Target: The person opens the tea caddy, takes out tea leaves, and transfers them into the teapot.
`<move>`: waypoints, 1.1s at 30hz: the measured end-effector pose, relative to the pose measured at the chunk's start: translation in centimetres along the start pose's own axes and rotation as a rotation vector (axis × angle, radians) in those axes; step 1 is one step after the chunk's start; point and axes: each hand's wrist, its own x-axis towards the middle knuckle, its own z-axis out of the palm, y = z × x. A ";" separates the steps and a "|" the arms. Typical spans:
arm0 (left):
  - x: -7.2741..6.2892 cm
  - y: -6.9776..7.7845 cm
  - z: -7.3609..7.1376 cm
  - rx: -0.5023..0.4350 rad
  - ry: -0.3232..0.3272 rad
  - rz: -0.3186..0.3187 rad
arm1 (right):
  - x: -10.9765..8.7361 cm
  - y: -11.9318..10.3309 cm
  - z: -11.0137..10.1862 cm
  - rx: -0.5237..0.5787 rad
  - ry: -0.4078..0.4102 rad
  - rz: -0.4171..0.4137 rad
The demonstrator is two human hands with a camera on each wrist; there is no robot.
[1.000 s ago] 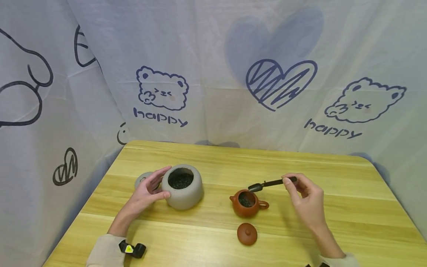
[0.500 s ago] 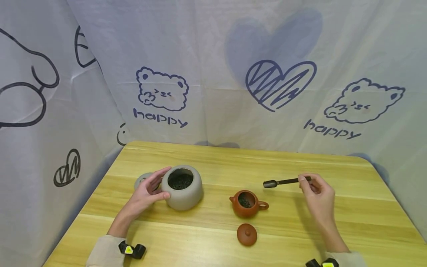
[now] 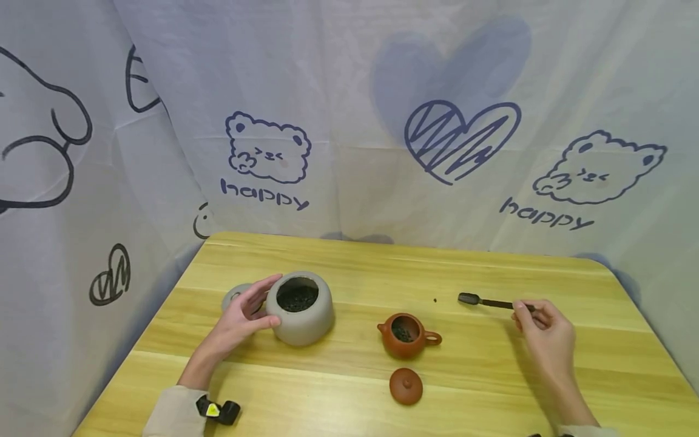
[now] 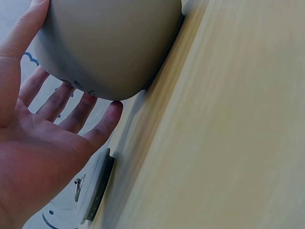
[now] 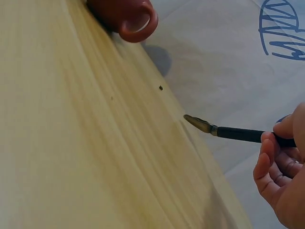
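Note:
My left hand [image 3: 240, 318] holds the side of a round grey tea jar [image 3: 303, 328], its thumb at the front and fingers behind. Dark tea leaves lie inside the jar. In the left wrist view several fingertips [image 4: 114, 109] touch the jar's lower side. My right hand [image 3: 548, 337] pinches the handle of a small dark tea scoop [image 3: 486, 301] over the table's right part, its bowl pointing left. Between the hands stands a brown-red clay teapot [image 3: 403, 347] without its lid, tea leaves at its bottom. Its lid [image 3: 406, 386] rests on the table in front.
The jar's grey lid [image 3: 232, 295] with a metal ring lies behind my left hand. A dark speck [image 3: 435, 300] sits on the wooden table [image 3: 349, 388] behind the teapot. Printed white cloth [image 3: 349, 121] hangs at the back and left.
My right hand has moved to the right with the tea scoop, from over the teapot's mouth. A dark speck now shows on the table. The left hand stays at the jar.

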 end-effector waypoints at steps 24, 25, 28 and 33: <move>0.0 -0.4 0.1 -0.006 -0.004 0.002 | -1.4 3.2 -2.6 -0.582 -0.113 -0.293; 0.0 -0.4 0.1 -0.005 -0.004 0.002 | -1.4 3.2 -2.6 -0.589 -0.127 -0.287; 0.0 -0.4 0.0 0.002 -0.004 0.004 | -1.4 2.9 -2.6 -0.606 -0.184 -0.262; 0.0 -0.4 0.0 0.002 -0.002 0.007 | -1.7 2.2 -2.3 -0.621 -0.240 -0.233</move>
